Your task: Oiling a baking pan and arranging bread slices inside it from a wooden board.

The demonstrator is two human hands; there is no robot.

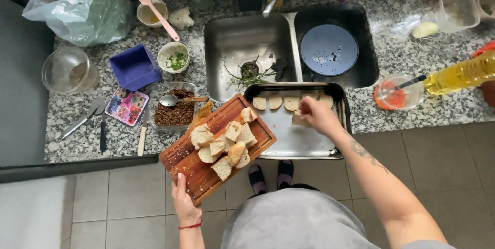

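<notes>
From up here I see my left hand (184, 203) gripping the near corner of a wooden cutting board (193, 164), fingers curled under its edge and the thumb on top, so the board hangs tilted out past the front of the worktop (417, 109) and over the tiled floor (124, 202). A loose pile of bread slices (225, 143) sits on the far half of the board, near its upper end, which overlaps the left edge of a metal baking tray (289, 143). My right hand (318, 115) is out over the tray with its fingers pinched narrow on one slice of bread (299, 120), held just above the tray's bare floor. Along the tray's far wall a row of bread pieces (276, 102) already lies flat, side by side. The tray rests on the front of the worktop, just before the double sink (242, 42); a blue perforated lid or colander (329, 50) lies in the sink's right basin. Left of the board stands a clear dish of dark grains (175, 112) with a spoon (175, 100) across it, and beyond that a blue square tub (135, 67) and a small bowl of chopped herbs (174, 56). At the right edge a bottle of yellow oil (459, 76) lies tilted beside a glass with red liquid (398, 94).
</notes>
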